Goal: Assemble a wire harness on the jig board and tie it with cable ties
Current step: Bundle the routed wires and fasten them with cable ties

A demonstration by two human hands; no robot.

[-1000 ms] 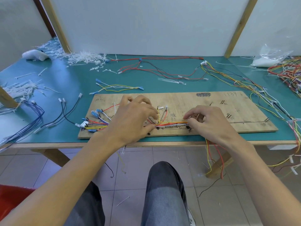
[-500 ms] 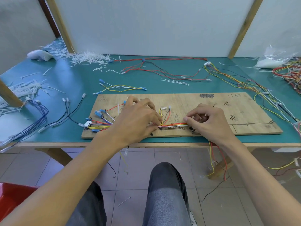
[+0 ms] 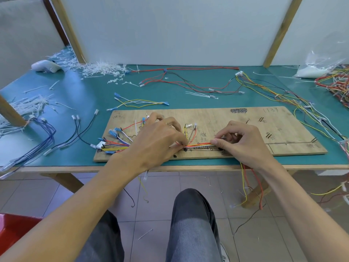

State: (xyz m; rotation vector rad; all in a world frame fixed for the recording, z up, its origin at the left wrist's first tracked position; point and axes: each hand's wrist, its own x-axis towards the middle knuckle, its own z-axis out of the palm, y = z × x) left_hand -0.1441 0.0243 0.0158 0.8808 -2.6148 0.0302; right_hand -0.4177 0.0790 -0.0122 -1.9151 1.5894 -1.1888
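Note:
A wooden jig board (image 3: 236, 118) lies on the green table. Along its near edge runs a wire bundle (image 3: 199, 145) of red, orange, yellow and white wires. My left hand (image 3: 156, 138) pinches the bundle at its left, where wires fan out to blue terminals and a white connector (image 3: 100, 144). My right hand (image 3: 243, 140) pinches the same bundle further right, thumb and forefinger closed on it. Several wire ends hang off the table edge below my right wrist. Whether a cable tie sits in either hand cannot be seen.
White cable ties (image 3: 100, 68) lie heaped at the back left, more at the far left edge. Loose harnesses (image 3: 188, 82) sprawl behind the board, and a tangle (image 3: 338, 84) with a plastic bag (image 3: 317, 67) at the right. Blue and black wires (image 3: 47, 137) lie left of the board.
Both hands have stayed on the bundle. The right hand's fingers have closed tighter on the wires and shifted slightly; the view has tilted a little.

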